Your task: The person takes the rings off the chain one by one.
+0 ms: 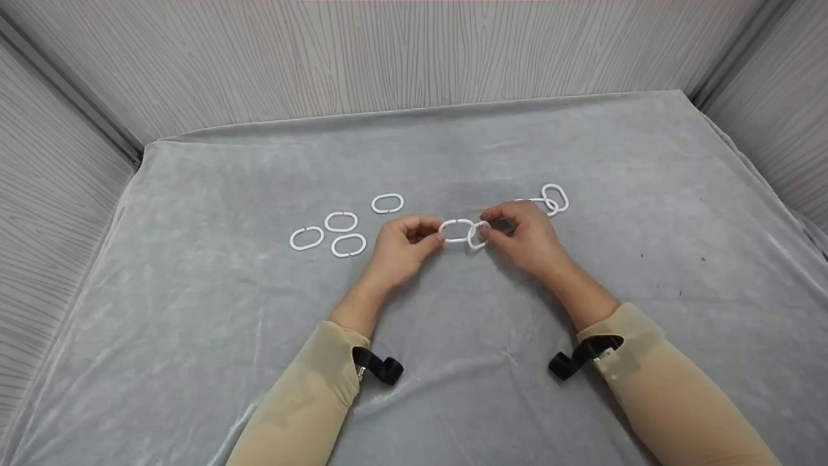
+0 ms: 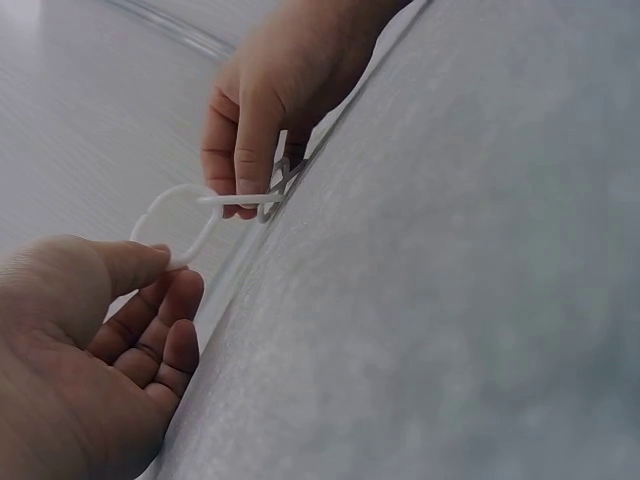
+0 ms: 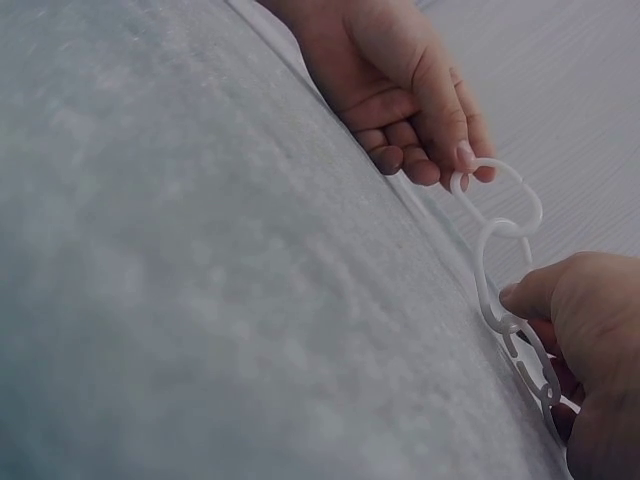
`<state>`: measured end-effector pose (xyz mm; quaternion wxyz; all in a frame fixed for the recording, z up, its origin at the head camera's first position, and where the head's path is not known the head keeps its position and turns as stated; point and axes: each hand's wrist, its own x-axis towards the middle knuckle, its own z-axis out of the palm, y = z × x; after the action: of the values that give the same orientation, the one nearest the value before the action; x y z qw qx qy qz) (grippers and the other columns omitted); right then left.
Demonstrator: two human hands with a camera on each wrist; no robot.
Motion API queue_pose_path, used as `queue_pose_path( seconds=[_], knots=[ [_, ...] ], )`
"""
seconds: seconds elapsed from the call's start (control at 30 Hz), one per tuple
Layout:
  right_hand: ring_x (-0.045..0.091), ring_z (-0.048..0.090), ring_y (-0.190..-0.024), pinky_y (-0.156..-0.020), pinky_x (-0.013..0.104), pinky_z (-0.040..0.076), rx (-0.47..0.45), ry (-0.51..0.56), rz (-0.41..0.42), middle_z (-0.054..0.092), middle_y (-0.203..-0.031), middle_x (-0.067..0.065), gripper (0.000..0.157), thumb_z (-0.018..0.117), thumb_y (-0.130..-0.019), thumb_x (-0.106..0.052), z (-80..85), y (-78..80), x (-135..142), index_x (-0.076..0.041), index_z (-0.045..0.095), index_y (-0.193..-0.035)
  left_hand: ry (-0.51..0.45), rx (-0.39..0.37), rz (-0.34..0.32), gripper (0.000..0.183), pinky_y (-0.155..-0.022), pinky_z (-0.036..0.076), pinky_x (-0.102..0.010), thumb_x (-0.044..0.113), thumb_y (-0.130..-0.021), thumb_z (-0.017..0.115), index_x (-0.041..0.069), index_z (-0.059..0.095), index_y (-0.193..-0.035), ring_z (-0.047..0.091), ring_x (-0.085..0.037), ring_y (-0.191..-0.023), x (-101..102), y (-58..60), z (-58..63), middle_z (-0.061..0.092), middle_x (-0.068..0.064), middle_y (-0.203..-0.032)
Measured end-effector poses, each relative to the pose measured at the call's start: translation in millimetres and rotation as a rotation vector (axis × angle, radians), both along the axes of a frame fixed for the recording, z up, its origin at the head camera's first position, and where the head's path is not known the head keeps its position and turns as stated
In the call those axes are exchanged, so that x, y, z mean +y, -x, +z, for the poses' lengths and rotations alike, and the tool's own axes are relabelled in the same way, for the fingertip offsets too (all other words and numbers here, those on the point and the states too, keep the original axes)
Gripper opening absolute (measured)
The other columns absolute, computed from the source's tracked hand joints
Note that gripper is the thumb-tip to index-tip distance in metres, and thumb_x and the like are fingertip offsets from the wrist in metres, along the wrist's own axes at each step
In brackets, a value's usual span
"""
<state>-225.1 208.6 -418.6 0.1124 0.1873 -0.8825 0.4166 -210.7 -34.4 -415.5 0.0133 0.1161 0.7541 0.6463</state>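
Grey cloth point(image 1: 453, 395) is covering the surface point(image 1: 647, 168) — mid-frame, the left hand point(image 1: 402, 249) is pinching a white ring point(image 1: 457, 240), the right hand point(image 1: 527, 239) pinching a second, linked ring point(image 1: 476, 248).

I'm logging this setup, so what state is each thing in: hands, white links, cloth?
Left hand: pinching the left-hand link.
Left-hand link: raised, looped through the right-hand link.
Right hand: pinching the right-hand link.
Right-hand link: held, joined to more links.
Four loose links: lying flat, unjoined.
Far end link: interlocked with its neighbour.
Grey cloth: spread out, wrinkled.
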Motion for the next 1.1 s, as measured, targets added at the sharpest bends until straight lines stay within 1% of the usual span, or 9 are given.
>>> queue_pose_path(
  seconds=[0.2, 0.37, 0.43, 0.6, 0.7, 0.93, 1.1],
  knots=[
    [0.033, 0.066, -0.097, -0.093, 0.046, 0.047, -0.001, 0.007, 0.003, 0.077, -0.098, 0.012, 0.018, 0.082, -0.090, -0.006, -0.2, 0.4, -0.1, -0.001, 0.080, -0.107, -0.001, 0.003, 0.005, 0.015, -0.075, 0.051, -0.021, -0.002, -0.093, 0.074, -0.008, 0.076, -0.106, 0.064, -0.009, -0.080, -0.9, 0.5, -0.2, 0.074, -0.005, -0.091],
    [0.030, 0.066, -0.094, -0.089, 0.043, 0.049, -0.026, 0.020, 0.006, 0.076, -0.096, 0.010, 0.016, 0.081, -0.090, -0.004, 0.4, 0.4, -0.1, -0.001, 0.080, -0.106, 0.001, 0.002, 0.016, 0.015, -0.075, 0.052, -0.022, -0.001, -0.094, 0.075, -0.007, 0.077, -0.107, 0.064, -0.010, -0.080, -0.7, 0.5, -0.3, 0.074, -0.004, -0.091],
    [0.028, 0.067, -0.092, -0.087, 0.040, 0.050, -0.034, 0.024, 0.008, 0.076, -0.096, 0.010, 0.016, 0.081, -0.091, -0.004, 0.3, 0.7, -0.1, -0.001, 0.080, -0.106, 0.002, 0.005, 0.020, 0.015, -0.075, 0.052, -0.022, -0.001, -0.094, 0.075, -0.007, 0.077, -0.107, 0.064, -0.010, -0.080, -0.7, 0.3, -0.3, 0.073, -0.004, -0.091],
    [0.023, 0.067, -0.088, -0.081, 0.029, 0.050, -0.057, 0.052, 0.014, 0.077, -0.094, 0.009, 0.014, 0.080, -0.091, -0.003, 1.0, 0.9, -0.5, 0.000, 0.080, -0.104, -0.032, 0.017, 0.016, 0.016, -0.075, 0.053, -0.021, -0.004, -0.093, 0.075, -0.010, 0.076, -0.108, 0.065, -0.010, -0.079, -0.7, 0.5, -1.2, 0.074, -0.007, -0.091],
    [0.022, 0.066, -0.086, -0.079, 0.026, 0.048, -0.061, 0.066, 0.011, 0.077, -0.093, 0.009, 0.012, 0.080, -0.091, -0.003, 1.2, 1.0, -0.9, 0.000, 0.080, -0.103, -0.043, 0.023, 0.013, 0.017, -0.074, 0.053, -0.021, -0.004, -0.092, 0.075, -0.011, 0.075, -0.108, 0.065, -0.010, -0.079, -0.8, 0.5, -0.9, 0.075, -0.009, -0.091],
    [0.023, 0.064, -0.084, -0.078, 0.030, 0.047, -0.046, 0.073, 0.001, 0.076, -0.091, 0.009, 0.009, 0.081, -0.090, -0.003, 0.4, 0.9, -1.1, -0.001, 0.080, -0.099, -0.047, 0.030, 0.004, 0.016, -0.074, 0.053, -0.021, -0.004, -0.093, 0.075, -0.011, 0.075, -0.107, 0.065, -0.009, -0.077, -1.3, 0.7, -0.8, 0.074, -0.006, -0.090],
    [0.023, 0.064, -0.089, -0.083, 0.034, 0.046, -0.055, 0.079, -0.009, 0.076, -0.094, 0.010, 0.008, 0.079, -0.093, -0.005, 0.2, 0.2, -0.8, -0.001, 0.079, -0.100, -0.041, 0.029, 0.001, 0.017, -0.073, 0.054, -0.021, -0.003, -0.092, 0.075, -0.011, 0.075, -0.108, 0.065, -0.009, -0.077, -1.4, 0.8, -0.9, 0.074, -0.005, -0.089]
  ],
)
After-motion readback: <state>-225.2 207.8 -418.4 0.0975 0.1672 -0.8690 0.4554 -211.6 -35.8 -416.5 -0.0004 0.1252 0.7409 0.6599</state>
